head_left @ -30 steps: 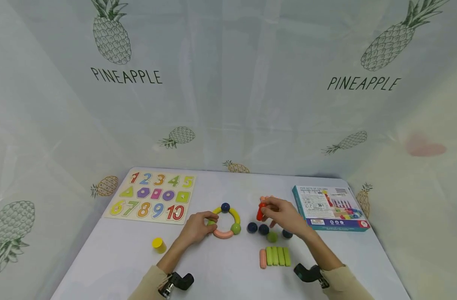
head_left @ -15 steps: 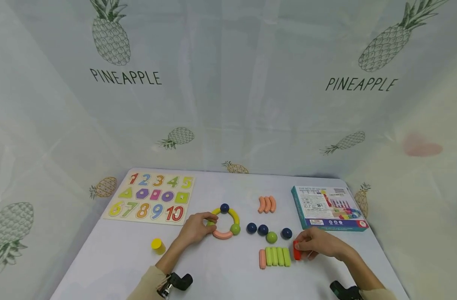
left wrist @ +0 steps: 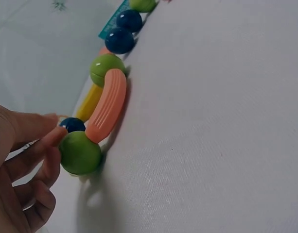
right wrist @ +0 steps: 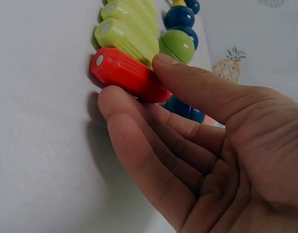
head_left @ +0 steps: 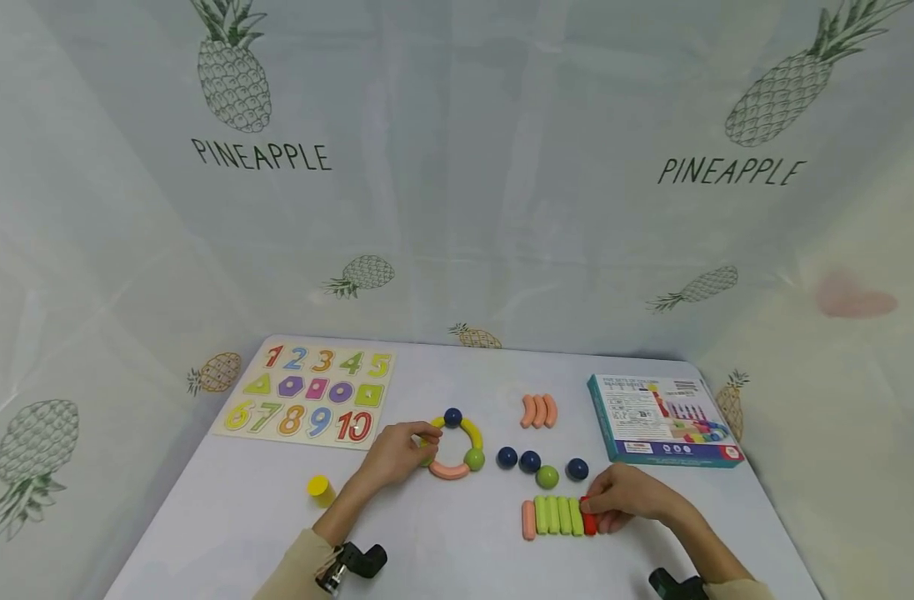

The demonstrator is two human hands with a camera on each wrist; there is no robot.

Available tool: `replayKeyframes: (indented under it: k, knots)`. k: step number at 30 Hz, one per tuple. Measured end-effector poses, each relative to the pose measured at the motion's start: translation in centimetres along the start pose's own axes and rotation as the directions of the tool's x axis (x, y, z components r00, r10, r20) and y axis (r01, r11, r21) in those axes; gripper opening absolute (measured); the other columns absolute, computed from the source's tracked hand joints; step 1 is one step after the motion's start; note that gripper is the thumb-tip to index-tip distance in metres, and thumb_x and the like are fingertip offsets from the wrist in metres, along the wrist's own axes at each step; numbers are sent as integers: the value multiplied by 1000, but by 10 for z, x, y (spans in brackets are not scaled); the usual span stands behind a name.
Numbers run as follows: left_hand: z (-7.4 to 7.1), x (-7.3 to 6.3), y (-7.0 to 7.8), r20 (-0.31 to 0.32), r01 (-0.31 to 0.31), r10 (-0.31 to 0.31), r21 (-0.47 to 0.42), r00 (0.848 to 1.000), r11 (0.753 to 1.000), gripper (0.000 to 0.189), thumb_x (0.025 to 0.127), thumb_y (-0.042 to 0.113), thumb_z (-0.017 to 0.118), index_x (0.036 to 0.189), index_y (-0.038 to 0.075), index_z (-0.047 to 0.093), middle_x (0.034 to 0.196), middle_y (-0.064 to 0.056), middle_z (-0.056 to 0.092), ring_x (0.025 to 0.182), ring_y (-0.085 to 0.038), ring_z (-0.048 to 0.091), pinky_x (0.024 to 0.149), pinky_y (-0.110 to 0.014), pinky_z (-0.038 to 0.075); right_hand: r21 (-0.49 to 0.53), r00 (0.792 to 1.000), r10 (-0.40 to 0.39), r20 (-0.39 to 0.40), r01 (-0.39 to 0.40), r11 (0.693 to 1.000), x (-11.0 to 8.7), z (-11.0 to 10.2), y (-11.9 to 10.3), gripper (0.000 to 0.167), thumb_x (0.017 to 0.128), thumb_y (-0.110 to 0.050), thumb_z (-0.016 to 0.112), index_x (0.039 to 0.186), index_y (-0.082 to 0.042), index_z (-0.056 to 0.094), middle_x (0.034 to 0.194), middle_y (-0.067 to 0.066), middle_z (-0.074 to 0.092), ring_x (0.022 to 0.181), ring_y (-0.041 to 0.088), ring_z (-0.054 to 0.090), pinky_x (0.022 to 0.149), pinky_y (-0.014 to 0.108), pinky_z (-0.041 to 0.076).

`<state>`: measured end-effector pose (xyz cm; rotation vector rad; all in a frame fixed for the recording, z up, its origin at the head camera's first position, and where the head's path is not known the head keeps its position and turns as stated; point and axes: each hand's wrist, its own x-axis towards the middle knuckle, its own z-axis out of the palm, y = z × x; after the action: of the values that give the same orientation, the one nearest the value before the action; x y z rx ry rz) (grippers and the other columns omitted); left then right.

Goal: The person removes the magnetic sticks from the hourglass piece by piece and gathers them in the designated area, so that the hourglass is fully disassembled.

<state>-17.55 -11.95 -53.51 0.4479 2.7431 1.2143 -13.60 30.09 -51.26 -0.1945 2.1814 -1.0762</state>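
Note:
My right hand (head_left: 629, 496) holds a red stick (right wrist: 124, 73) between thumb and fingers. A round silvery disc shows on the stick's end. It lies at the right end of a row of several light green sticks (head_left: 554, 515), with a straight salmon stick (head_left: 528, 520) at the row's left. My left hand (head_left: 395, 457) keeps thumb and forefinger at the left green ball (left wrist: 80, 154) of a ring. Two yellow curved sticks (head_left: 472, 433), a navy ball (head_left: 452, 417), a second green ball (head_left: 474, 459) and a salmon curved stick (left wrist: 110, 104) complete the ring's outline.
Navy balls (head_left: 530, 462) and a loose green ball (head_left: 547, 477) lie between ring and box. Three salmon curved sticks (head_left: 540, 412) sit behind them. A teal-edged box (head_left: 666, 417) is back right, a number board (head_left: 307, 392) back left, a yellow cylinder (head_left: 321, 491) front left.
My right hand has brought the red stick from behind the navy balls to the right and nearer, then set it against the green row. The left hand has stayed at the ring.

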Motion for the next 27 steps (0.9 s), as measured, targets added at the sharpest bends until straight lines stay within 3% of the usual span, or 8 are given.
replayKeyframes:
  k: [7, 14, 18, 22, 25, 27]
  knots:
    - [-1, -1, 3, -13, 8, -7, 48, 1000, 999, 22, 93, 19, 72, 114, 19, 75, 100, 5, 70, 62, -7, 52, 52, -23, 40, -34, 1000, 20, -14, -21, 999, 0, 2, -4, 19, 90, -25, 77, 87, -6, 76, 71, 8, 71, 60, 16, 68, 60, 31, 59]
    - [-4, -3, 4, 20, 2, -4, 98, 1000, 995, 24, 90, 21, 75, 114, 18, 76, 90, 7, 67, 67, -9, 51, 55, -24, 41, -162, 990, 43, -135, -65, 985, -10, 0, -26, 18, 89, -23, 77, 83, -6, 75, 66, 7, 67, 57, 18, 64, 59, 31, 57]
    - [-5, -5, 1, 44, -16, 11, 113, 999, 994, 26, 89, 22, 76, 115, 18, 76, 98, 6, 69, 72, -8, 52, 59, -24, 42, -195, 986, -91, -140, 62, 979, -5, 12, -61, 18, 92, -24, 74, 91, -6, 74, 72, 7, 67, 62, 21, 63, 59, 34, 57]
    - [-6, -6, -2, 53, -26, 20, 116, 998, 993, 27, 90, 23, 76, 117, 19, 75, 101, 7, 69, 75, -8, 52, 62, -24, 42, -198, 962, -261, -80, 241, 950, 21, 47, -96, 20, 96, -26, 70, 103, -7, 73, 78, 6, 69, 64, 22, 65, 57, 32, 56]
    - [-6, -6, -2, 59, -27, 20, 110, 998, 994, 27, 89, 23, 77, 116, 18, 75, 101, 7, 69, 74, -8, 53, 61, -25, 42, -210, 944, -324, -63, 304, 929, 47, 79, -115, 23, 96, -26, 70, 111, -8, 72, 77, 5, 70, 59, 18, 65, 52, 28, 53]
    - [-6, -7, -2, 65, -30, 24, 104, 998, 994, 27, 89, 23, 77, 115, 18, 75, 100, 7, 69, 73, -8, 53, 60, -24, 42, -220, 942, -328, -71, 306, 926, 62, 97, -123, 26, 96, -27, 70, 116, -10, 71, 75, 4, 70, 55, 14, 63, 49, 25, 50]
